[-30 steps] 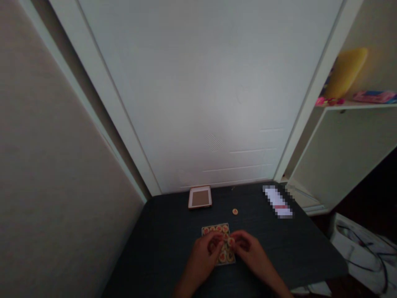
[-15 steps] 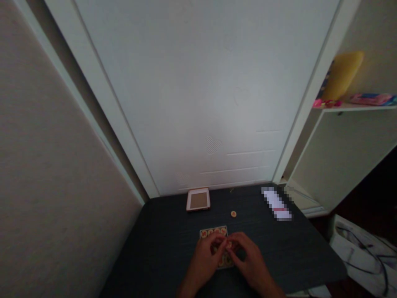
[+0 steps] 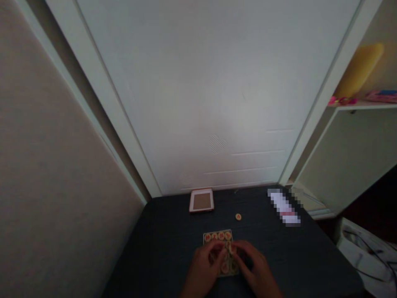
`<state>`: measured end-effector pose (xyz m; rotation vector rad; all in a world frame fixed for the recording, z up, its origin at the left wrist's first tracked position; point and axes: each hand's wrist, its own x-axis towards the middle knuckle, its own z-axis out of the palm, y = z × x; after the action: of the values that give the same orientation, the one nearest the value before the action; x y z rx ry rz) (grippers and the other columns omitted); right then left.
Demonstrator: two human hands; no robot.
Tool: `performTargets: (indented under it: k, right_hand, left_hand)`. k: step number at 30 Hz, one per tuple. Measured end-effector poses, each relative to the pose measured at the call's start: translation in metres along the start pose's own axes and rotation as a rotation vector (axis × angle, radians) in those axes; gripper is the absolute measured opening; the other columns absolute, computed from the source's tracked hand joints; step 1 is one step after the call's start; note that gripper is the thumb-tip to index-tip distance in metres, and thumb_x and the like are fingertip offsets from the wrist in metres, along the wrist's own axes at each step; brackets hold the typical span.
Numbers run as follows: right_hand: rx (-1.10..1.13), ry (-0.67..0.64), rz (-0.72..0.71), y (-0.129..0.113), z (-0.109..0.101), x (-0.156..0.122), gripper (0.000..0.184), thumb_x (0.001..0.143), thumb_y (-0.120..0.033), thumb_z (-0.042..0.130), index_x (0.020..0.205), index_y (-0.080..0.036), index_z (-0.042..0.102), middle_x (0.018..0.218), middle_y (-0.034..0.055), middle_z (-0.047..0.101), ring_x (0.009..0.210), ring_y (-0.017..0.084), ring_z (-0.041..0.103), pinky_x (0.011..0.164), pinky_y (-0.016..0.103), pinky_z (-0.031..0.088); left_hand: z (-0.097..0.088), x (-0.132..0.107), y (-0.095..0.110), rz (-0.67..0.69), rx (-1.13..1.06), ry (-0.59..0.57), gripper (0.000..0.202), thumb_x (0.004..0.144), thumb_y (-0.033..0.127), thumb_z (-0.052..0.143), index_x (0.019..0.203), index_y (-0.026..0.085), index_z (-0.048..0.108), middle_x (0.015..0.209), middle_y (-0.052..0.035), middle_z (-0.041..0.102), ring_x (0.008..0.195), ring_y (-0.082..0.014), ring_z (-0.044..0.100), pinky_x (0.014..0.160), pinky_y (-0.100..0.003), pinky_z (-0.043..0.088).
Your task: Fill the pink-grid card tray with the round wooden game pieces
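Observation:
Several round wooden Chinese chess pieces [image 3: 221,235] with red characters sit in rows in a shallow tray [image 3: 204,234] on the dark table. Over the tray's middle, my right hand [image 3: 252,265] pinches one wooden chess piece [image 3: 231,249] between thumb and fingers. Close beside it, my left hand [image 3: 204,265] has its thumb and fingertips closed together; whatever is between them is too small and dim to make out. Both hands cover part of the tray. A single loose chess piece [image 3: 238,217] lies on the table beyond it.
A shallow box lid [image 3: 202,201] with a brown inside lies at the back of the table [image 3: 161,240], near the white panel [image 3: 211,103]. At the back right is a blurred-out pale object [image 3: 283,207]. A white box with cables [image 3: 362,256] stands right of the table.
My fingertips have drawn slightly apart, and the piece in my right hand now shows tilted between them. The whole view has shifted a little, with the table's things appearing further right.

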<state>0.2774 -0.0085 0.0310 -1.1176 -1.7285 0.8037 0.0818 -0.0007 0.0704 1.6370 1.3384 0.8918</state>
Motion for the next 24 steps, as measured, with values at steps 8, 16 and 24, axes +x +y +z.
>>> performTargets:
  k: [8, 16, 24]
  right_hand:
    - [-0.077, 0.025, -0.166, -0.006, 0.004, 0.002, 0.027, 0.096, -0.027, 0.06, 0.122, -0.029, 0.063, 0.114, 0.0059, 0.072, 0.104, 0.021, 0.069, 0.092, 0.031, 0.057]
    - [-0.17, 0.023, -0.142, 0.007, -0.006, -0.003, 0.022, 0.097, -0.026, 0.059, 0.118, -0.028, 0.065, 0.116, 0.0067, 0.07, 0.108, 0.022, 0.066, 0.097, 0.036, 0.055]
    - [-0.269, -0.075, -0.128, 0.01, -0.006, -0.006, 0.017, 0.098, -0.024, 0.058, 0.113, -0.028, 0.065, 0.107, 0.0034, 0.072, 0.1, 0.021, 0.067, 0.092, 0.035, 0.054]
  left_hand:
    - [0.013, 0.007, 0.002, -0.033, -0.241, -0.046, 0.026, 0.09, 0.041, 0.064, 0.101, 0.02, 0.074, 0.092, -0.0058, 0.08, 0.083, -0.0211, 0.075, 0.076, -0.028, 0.058]
    - [-0.007, 0.001, 0.003, -0.022, -0.109, 0.009, 0.027, 0.092, 0.042, 0.061, 0.101, 0.021, 0.075, 0.098, -0.005, 0.079, 0.085, -0.0204, 0.073, 0.077, -0.028, 0.056]
    - [-0.013, -0.001, -0.001, -0.009, -0.021, 0.05, 0.028, 0.093, 0.043, 0.058, 0.104, 0.022, 0.073, 0.1, -0.0039, 0.078, 0.088, -0.0198, 0.072, 0.079, -0.027, 0.054]
